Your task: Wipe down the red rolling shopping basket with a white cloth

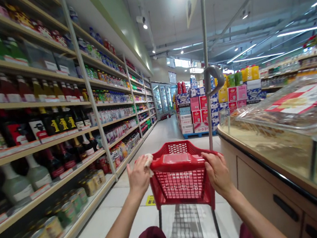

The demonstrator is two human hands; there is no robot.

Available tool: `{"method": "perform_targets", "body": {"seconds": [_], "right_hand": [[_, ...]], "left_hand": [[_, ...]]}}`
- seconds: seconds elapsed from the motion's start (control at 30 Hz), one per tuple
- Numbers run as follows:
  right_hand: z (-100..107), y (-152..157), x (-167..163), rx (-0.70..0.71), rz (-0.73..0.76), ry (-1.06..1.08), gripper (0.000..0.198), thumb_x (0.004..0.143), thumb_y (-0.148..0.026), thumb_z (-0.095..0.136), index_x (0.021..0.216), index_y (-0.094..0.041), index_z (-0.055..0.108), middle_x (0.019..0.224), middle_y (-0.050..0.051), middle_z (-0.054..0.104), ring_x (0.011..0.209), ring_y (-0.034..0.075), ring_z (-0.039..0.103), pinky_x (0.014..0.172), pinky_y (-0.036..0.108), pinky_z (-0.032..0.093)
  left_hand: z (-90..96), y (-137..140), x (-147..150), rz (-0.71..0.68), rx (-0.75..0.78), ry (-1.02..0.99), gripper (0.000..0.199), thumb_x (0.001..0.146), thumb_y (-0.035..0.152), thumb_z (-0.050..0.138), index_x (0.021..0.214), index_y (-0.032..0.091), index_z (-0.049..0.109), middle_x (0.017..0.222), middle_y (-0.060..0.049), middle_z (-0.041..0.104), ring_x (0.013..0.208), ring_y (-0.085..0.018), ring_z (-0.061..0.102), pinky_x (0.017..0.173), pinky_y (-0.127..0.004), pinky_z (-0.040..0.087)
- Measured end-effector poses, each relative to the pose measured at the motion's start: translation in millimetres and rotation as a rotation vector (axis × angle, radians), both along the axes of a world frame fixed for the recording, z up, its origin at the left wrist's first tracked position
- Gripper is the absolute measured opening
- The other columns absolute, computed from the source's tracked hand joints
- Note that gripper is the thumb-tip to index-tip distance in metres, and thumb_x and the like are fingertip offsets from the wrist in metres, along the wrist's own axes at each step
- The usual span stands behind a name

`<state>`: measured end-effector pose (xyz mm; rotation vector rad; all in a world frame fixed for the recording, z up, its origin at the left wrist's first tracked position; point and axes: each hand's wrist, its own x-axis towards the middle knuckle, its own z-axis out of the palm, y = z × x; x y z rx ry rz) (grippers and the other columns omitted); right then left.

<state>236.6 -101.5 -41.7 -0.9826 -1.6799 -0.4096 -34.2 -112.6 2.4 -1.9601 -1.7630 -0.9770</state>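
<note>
A red plastic shopping cart (pixel 183 187) with a mesh basket stands straight in front of me. My left hand (pixel 138 178) is closed at the left end of the cart's red handle (pixel 177 162), with a crumpled whitish cloth or tissue (pixel 148 161) between its fingers and the handle. At the handle's right end, my right hand (pixel 218 171) is wrapped over the bar. The basket's inside is mostly hidden behind the handle and rear mesh, so its contents cannot be told.
Tall shelves (pixel 63 135) of bottles and cans line the left side. A wooden counter (pixel 255 165) with clear-packed food (pixel 296 99) runs along the right. A metal pole (pixel 205 56) rises beside it. Ahead, stacked cartons (pixel 200 110) stand on a blue pallet (pixel 196 134).
</note>
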Motion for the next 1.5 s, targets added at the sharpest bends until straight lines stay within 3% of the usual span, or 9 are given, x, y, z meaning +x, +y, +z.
{"method": "perform_targets", "body": {"seconds": [0.2, 0.37, 0.43, 0.63, 0.7, 0.93, 1.13, 1.37, 1.5], "right_hand": [[0.3, -1.0, 5.8, -0.024, 0.007, -0.018, 0.030, 0.086, -0.025, 0.031, 0.113, -0.022, 0.044, 0.105, 0.004, 0.058, 0.099, 0.018, 0.051, 0.097, 0.045, 0.024], [0.2, -1.5, 5.7, -0.013, 0.011, -0.024, 0.031, 0.086, -0.024, 0.031, 0.114, -0.022, 0.044, 0.105, 0.004, 0.058, 0.100, 0.018, 0.050, 0.096, 0.044, 0.026], [-0.4, -0.5, 3.2, -0.004, -0.001, -0.013, 0.031, 0.086, -0.025, 0.031, 0.113, -0.023, 0.044, 0.104, 0.004, 0.058, 0.099, 0.018, 0.050, 0.096, 0.045, 0.026], [-0.4, 0.3, 3.8, -0.004, 0.004, -0.021, 0.030, 0.086, -0.025, 0.031, 0.113, -0.022, 0.044, 0.104, 0.004, 0.058, 0.098, 0.018, 0.051, 0.096, 0.045, 0.025], [0.0, -0.6, 6.5, -0.003, 0.008, -0.025, 0.030, 0.086, -0.024, 0.031, 0.114, -0.022, 0.044, 0.105, 0.004, 0.058, 0.099, 0.018, 0.051, 0.096, 0.045, 0.025], [0.2, -0.5, 3.0, 0.005, 0.015, -0.019, 0.030, 0.086, -0.023, 0.032, 0.112, -0.022, 0.045, 0.104, 0.004, 0.058, 0.099, 0.018, 0.051, 0.096, 0.044, 0.025], [2.6, -2.7, 2.0, 0.010, 0.026, -0.033, 0.030, 0.086, -0.022, 0.032, 0.113, -0.021, 0.044, 0.104, 0.005, 0.058, 0.099, 0.018, 0.050, 0.096, 0.044, 0.026], [2.8, -3.3, 1.1, 0.008, 0.024, -0.008, 0.029, 0.086, -0.022, 0.032, 0.112, -0.021, 0.044, 0.103, 0.004, 0.058, 0.099, 0.018, 0.050, 0.096, 0.044, 0.024], [1.4, -1.5, 2.1, 0.017, 0.031, 0.006, 0.028, 0.085, -0.022, 0.033, 0.110, -0.021, 0.045, 0.102, 0.004, 0.058, 0.098, 0.018, 0.051, 0.096, 0.044, 0.025]], "left_hand": [[-2.8, -10.6, 48.0, -0.279, 0.036, 0.143, 0.041, 0.081, 0.019, 0.034, 0.120, 0.025, 0.043, 0.129, -0.005, 0.045, 0.120, -0.018, 0.038, 0.104, -0.052, 0.012], [1.6, 1.8, -11.1, -0.019, -0.016, 0.028, 0.039, 0.081, 0.021, 0.032, 0.117, 0.028, 0.046, 0.125, -0.004, 0.048, 0.117, -0.020, 0.042, 0.101, -0.056, 0.017], [2.1, 3.0, -11.5, 0.021, -0.026, -0.014, 0.038, 0.082, 0.022, 0.031, 0.117, 0.028, 0.046, 0.125, -0.004, 0.048, 0.117, -0.020, 0.041, 0.100, -0.055, 0.018], [-4.2, -13.6, 87.0, -0.343, 0.031, 0.158, 0.040, 0.082, 0.024, 0.035, 0.122, 0.025, 0.040, 0.129, -0.005, 0.044, 0.121, -0.018, 0.035, 0.104, -0.053, 0.013], [-3.3, -15.0, 98.0, -0.394, 0.047, 0.201, 0.041, 0.082, 0.025, 0.035, 0.123, 0.025, 0.039, 0.129, -0.005, 0.044, 0.121, -0.018, 0.035, 0.104, -0.053, 0.012], [15.6, 1.1, 52.2, -0.142, -0.079, -0.040, 0.036, 0.085, 0.028, 0.030, 0.117, 0.028, 0.046, 0.123, -0.004, 0.051, 0.115, -0.019, 0.043, 0.101, -0.057, 0.015], [14.7, -8.9, 97.8, -0.393, -0.071, 0.122, 0.037, 0.084, 0.026, 0.033, 0.119, 0.026, 0.043, 0.127, -0.002, 0.047, 0.119, -0.017, 0.039, 0.103, -0.054, 0.014], [24.1, 2.6, 58.1, -0.126, -0.148, -0.007, 0.034, 0.085, 0.027, 0.029, 0.114, 0.028, 0.048, 0.122, -0.002, 0.052, 0.114, -0.018, 0.044, 0.100, -0.057, 0.016], [18.6, -5.3, 93.7, -0.330, -0.107, 0.154, 0.037, 0.083, 0.025, 0.033, 0.119, 0.025, 0.043, 0.128, -0.003, 0.046, 0.120, -0.017, 0.037, 0.103, -0.053, 0.015]]}}
